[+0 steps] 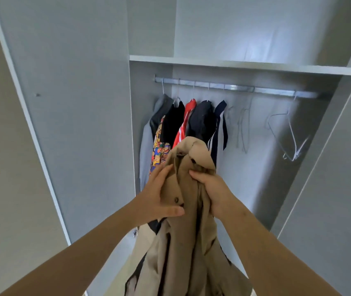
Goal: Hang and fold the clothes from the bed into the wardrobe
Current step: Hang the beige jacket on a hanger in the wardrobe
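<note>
- Holding a beige coat up in front of the open wardrobe, both hands on it. Its bunched-up top sits in front of the lower parts of the clothes hung inside, and the rest dangles out the bottom of the shot.
- left hand is on the coat's front edge right by a brown button. The fingers are fairly straight and close together on the outside, with the thumb pressed across the cloth, so it's pinching that edge.
- right hand has a wad of fabric below the collar in a proper fist grip, curled tight round it.
- can't tell if there's a hanger inside the coat, too much fabric in the way.
- Behind it a metal rail runs across under a white shelf.
- Packed close on the rail's left end: grey garment, black garment with a colourful patterned piece by it, red top with white stripes, dark jacket, and a navy top with white stripes.
- Right of those are bare wire hangers, and one more hanger hangs well apart, further right.
- wardrobe door stands open on the left.
</note>
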`<state>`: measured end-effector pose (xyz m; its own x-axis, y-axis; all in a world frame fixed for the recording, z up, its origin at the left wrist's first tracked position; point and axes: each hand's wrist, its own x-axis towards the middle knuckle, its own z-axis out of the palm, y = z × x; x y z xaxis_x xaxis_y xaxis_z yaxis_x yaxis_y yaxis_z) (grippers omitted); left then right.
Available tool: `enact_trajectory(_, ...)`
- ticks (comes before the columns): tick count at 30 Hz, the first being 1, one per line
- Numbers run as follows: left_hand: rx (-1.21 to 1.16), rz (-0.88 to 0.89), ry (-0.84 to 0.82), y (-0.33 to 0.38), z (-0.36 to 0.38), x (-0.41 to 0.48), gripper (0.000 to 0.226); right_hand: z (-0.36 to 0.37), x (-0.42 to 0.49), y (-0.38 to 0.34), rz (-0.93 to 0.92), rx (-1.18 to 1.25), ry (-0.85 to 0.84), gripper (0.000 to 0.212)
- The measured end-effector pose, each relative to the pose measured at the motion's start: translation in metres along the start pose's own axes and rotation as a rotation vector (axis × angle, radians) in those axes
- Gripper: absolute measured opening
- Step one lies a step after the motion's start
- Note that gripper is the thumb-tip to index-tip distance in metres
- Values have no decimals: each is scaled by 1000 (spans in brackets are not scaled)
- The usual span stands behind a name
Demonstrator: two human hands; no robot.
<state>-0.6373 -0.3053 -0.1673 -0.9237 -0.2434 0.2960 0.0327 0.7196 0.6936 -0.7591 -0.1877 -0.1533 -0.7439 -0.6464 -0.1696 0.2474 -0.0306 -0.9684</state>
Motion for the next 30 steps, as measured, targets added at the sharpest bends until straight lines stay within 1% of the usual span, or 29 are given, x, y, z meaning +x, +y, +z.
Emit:
enact_trajectory(2, 48, -31, -69, -16, -8, 17, 128, 7, 27, -6, -11, -18, 6, 24)
enact_trajectory(3, 32, -40, -92, -27, -11, 27, 120, 11, 40, -10, -20, -12, 6, 23)
enact_trajectory(4, -23, -60, -92, -38, -14, 38, 107, 14, 52, -13, -28, -4, 8, 20)
enact_trajectory(6, -169, -133, -3, -62, -22, 58, 71, 18, 74, -18, -33, -3, 26, 20)
enact_trajectory(7, -186, -183, 58, -74, -25, 68, 60, 19, 83, -21, -31, -3, 31, 21)
enact_trajectory(8, -177, -230, 119, -86, -28, 79, 55, 20, 92, -25, -30, -1, 29, 21)
enact_trajectory(9, -202, -257, 172, -98, -32, 93, 54, 21, 102, -31, -33, -2, 24, 19)
enact_trajectory(10, -279, -273, 209, -106, -34, 105, 58, 21, 109, -35, -31, -2, 12, 18)
enact_trajectory(12, -476, -327, 224, -119, -39, 134, 73, 19, 121, -46, -49, 17, -4, 20)
enact_trajectory(13, -515, -362, 209, -126, -40, 150, 73, 16, 128, -51, -60, 30, -1, 22)
enact_trajectory(14, -498, -390, 188, -131, -41, 164, 61, 12, 134, -54, -67, 39, 7, 23)
enact_trajectory(16, -475, -441, 152, -135, -41, 188, 24, 3, 144, -58, -81, 56, 49, 26)
enact_trajectory(17, -498, -456, 145, -132, -43, 197, 20, -4, 149, -58, -90, 69, 82, 27)
enact_trajectory(18, -537, -452, 141, -129, -45, 206, 25, -10, 154, -59, -99, 85, 122, 28)
enact_trajectory(21, -646, -365, 108, -120, -56, 237, 25, -29, 170, -58, -124, 121, 228, 21)
enact_trajectory(23, -631, -348, 84, -115, -61, 256, 34, -39, 182, -56, -129, 101, 276, 17)
enact_trajectory(24, -630, -351, 87, -111, -61, 265, 35, -43, 188, -56, -130, 83, 290, 16)
enact_trajectory(26, -698, -379, 138, -106, -59, 285, 25, -51, 204, -55, -130, 41, 311, 15)
enact_trajectory(28, -836, -460, 199, -100, -57, 300, 15, -57, 219, -54, -125, -19, 317, 18)
enact_trajectory(30, -1079, -534, 186, -96, -56, 316, 23, -65, 236, -53, -124, -110, 296, 24)
